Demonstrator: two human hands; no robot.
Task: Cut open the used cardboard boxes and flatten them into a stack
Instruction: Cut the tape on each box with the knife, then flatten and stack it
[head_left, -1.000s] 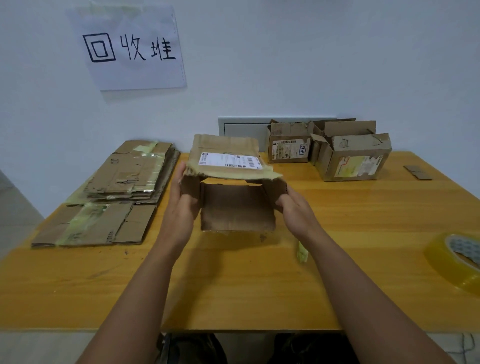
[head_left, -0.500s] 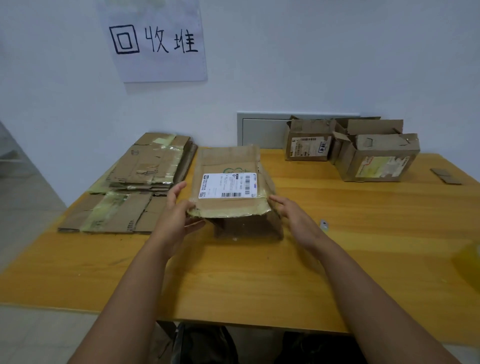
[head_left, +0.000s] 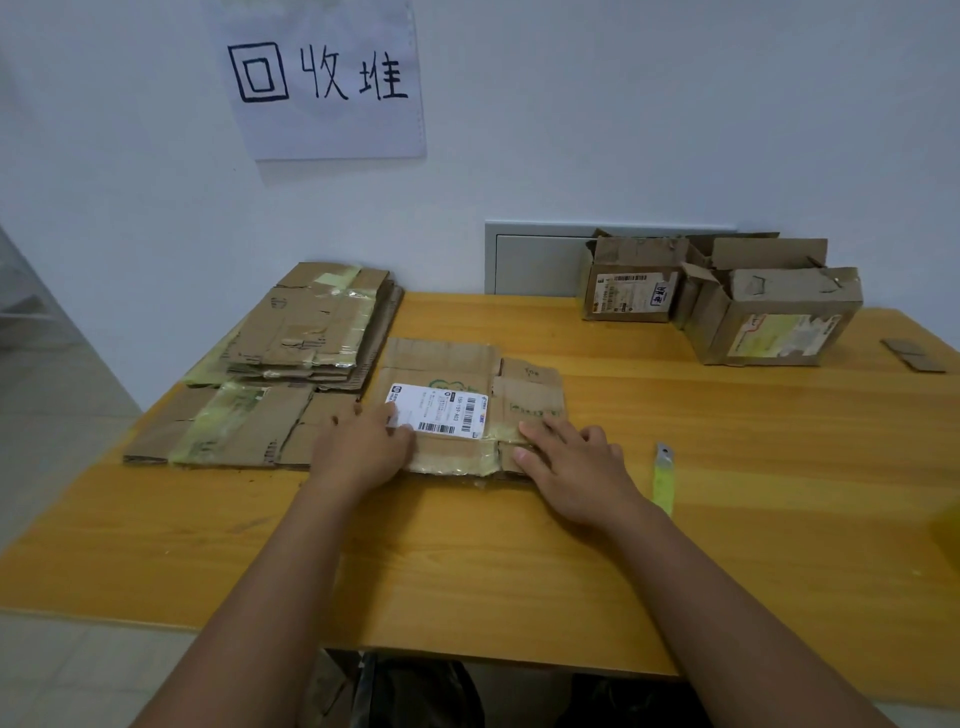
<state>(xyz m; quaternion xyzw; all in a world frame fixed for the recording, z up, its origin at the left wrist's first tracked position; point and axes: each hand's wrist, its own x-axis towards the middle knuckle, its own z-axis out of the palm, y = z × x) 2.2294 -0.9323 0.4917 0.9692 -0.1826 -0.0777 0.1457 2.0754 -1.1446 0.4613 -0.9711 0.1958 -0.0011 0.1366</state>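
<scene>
Across most of our view runs the table (head_left: 727, 467), a yellow wooden top set against a white wall. On that wall we see a paper sign (head_left: 322, 78) with three handwritten characters, and lower down a pale panel (head_left: 535, 260) just behind the table's far edge.

At the left end lies the stack (head_left: 306, 322) of flattened boxes, striped with yellowish tape. It rests on a wider flat sheet (head_left: 234, 426) that reaches toward us.

At the far right stand two boxes not yet cut: a larger open box (head_left: 774, 322) with its flaps up, and touching its left side a small box (head_left: 631, 288) with a barcode label.

Just right of the stack, near the table's middle, lies the box (head_left: 467, 400) we are working on, pressed flat, its white shipping label (head_left: 441, 410) facing up and its near edge taped.

Our left hand (head_left: 363, 447) rests palm down on the box's near left corner, fingers straight and lying partly over the label. Our right hand (head_left: 571, 462) presses the near right corner, fingers spread flat.

Right of that hand, apart from it, a cutter (head_left: 664, 478) with a yellow-green handle lies on the wood. Small cardboard scraps (head_left: 911, 356) sit near the far right edge.
</scene>
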